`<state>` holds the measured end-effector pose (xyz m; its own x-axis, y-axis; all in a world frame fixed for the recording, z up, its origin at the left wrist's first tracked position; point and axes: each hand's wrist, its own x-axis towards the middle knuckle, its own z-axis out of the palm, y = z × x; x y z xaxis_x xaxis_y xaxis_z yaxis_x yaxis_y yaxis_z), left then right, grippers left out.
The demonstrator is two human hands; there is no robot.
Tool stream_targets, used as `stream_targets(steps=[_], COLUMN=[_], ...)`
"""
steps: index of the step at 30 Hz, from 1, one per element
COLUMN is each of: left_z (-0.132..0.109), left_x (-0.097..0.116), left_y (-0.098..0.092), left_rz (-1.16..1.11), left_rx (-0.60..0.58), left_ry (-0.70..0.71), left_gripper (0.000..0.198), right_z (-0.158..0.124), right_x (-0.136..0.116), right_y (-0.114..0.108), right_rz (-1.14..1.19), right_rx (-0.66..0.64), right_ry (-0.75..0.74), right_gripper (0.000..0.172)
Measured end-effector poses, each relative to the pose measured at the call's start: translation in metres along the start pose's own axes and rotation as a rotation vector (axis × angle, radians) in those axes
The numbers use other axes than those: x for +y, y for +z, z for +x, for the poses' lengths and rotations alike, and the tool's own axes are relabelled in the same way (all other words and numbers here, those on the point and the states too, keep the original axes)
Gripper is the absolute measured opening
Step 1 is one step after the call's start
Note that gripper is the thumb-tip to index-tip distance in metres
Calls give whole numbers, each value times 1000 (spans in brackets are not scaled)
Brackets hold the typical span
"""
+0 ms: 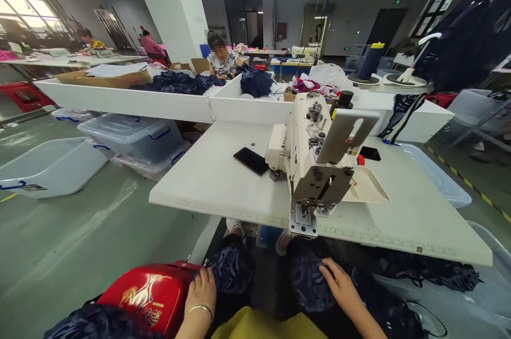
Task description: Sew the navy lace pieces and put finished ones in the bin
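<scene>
My left hand (203, 292), with a bangle at the wrist, is beside a shiny red case (155, 291) with gold markings. Its fingers are curled at the edge of a navy patterned cloth piece (231, 267) over my left knee; the fingertips are partly hidden. On my right knee lies another navy patterned cloth piece (311, 280). My right hand (339, 281) rests at its right edge, fingers stretched and thumb apart. In front of me a cream sewing machine (307, 153) stands on the white table (199, 184), with no cloth under its needle.
A black phone (250, 160) lies left of the machine, and a second phone (370, 153) lies to its right. Clear plastic bins (51, 166) stand on the floor at left. Navy cloth (435, 272) hangs at right. Behind the partition a co-worker (223, 59) sits.
</scene>
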<state>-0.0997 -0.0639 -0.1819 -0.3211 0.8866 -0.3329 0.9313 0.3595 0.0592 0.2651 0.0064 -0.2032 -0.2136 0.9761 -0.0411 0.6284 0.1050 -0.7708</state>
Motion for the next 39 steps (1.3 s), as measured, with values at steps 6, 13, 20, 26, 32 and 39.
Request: stream_targets(steps=[6,13,20,26,32,39], left_z=[1,-20,-51,-63,-58,-30], left_x=[93,150,156,149,149,154], left_y=[-35,-76,-154,-175,-180,-150], left_rz=[-340,-717,-826,-598,-609,-16], left_rx=[-206,-445,-240,-117,142,740], left_ry=[540,800,759,644,736,1020], left_gripper=[46,55,23,13,26,39], right_z=[-26,-35,-16,4,34,84], right_x=[-60,-112,-146,-178,-177,-177], right_y=[-34,-74,-65,-61,-72,-82], right_rz=[258,221,546,659,616,395], right_rx=[-247,-374,-157,-57,96,124], right_ry=[64,32,78,40,58,-95], right_gripper=[38,43,56,37,38,27])
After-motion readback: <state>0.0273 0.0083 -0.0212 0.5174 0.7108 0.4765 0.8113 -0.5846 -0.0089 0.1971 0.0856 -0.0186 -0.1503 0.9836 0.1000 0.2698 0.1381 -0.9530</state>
